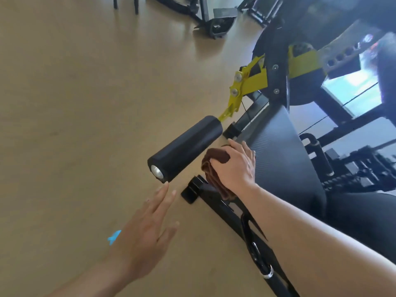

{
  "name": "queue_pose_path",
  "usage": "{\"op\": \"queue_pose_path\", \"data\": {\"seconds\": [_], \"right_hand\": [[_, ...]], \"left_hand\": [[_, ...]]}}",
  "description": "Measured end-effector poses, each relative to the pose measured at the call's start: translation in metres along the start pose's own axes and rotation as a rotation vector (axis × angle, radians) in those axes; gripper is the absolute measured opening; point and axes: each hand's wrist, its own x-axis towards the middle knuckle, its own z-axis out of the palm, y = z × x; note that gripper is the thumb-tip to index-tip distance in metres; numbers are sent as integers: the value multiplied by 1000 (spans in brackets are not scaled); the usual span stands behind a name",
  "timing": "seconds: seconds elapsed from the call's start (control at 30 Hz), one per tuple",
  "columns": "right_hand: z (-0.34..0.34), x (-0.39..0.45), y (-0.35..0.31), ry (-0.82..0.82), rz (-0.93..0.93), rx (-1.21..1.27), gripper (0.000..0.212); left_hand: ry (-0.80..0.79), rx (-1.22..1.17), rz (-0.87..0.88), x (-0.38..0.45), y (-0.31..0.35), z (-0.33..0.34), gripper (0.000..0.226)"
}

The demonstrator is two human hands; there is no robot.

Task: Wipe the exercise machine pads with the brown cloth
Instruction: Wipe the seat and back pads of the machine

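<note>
Gym floor; right hand (pixel 235 166) gripping brown cloth (pixel 216 168)

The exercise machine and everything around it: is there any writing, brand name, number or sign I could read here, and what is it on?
No text can be read anywhere in this view.
Black roller pad: plain, no label.
Brown cloth in the right hand: no tag showing.
Yellow bracket: only bolts, no markings.
Dark equipment on the floor: a pale patch, too blurred to read.
Left hand: open, holding nothing.

bright daylight, soft shadows, upper right blurred, wide-angle bending at edges
</note>
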Motion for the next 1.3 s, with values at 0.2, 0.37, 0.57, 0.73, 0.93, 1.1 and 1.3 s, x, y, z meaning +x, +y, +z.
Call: {"op": "queue_pose_path", "data": {"seconds": [0.2,0.37,0.57,0.73,0.93,1.1,1.3], "right_hand": [[4,13,5,-21,24,-6,27],[0,51,19,3,91,-6,24],[-4,105,42,129,195,-7,24],[-8,144,61,194,280,-22,26],[-16,184,77,548,573,173,33],[-17,185,85,590,709,268,39],[-18,119,44,142,600,151,75]], "left_hand": [[-129,-192,-2,71,23,-30,60],[-305,-332,-33,135,64,-28,61],[-404,-394,-25,208,71,-13,60],[-398,-417,-35,243,80,-1,57],[-474,-389,-38,262,54,-7,57],[-531,-348,-57,264,25,-9,54],[-609,-376,-42,262,19,-18,53]]}}
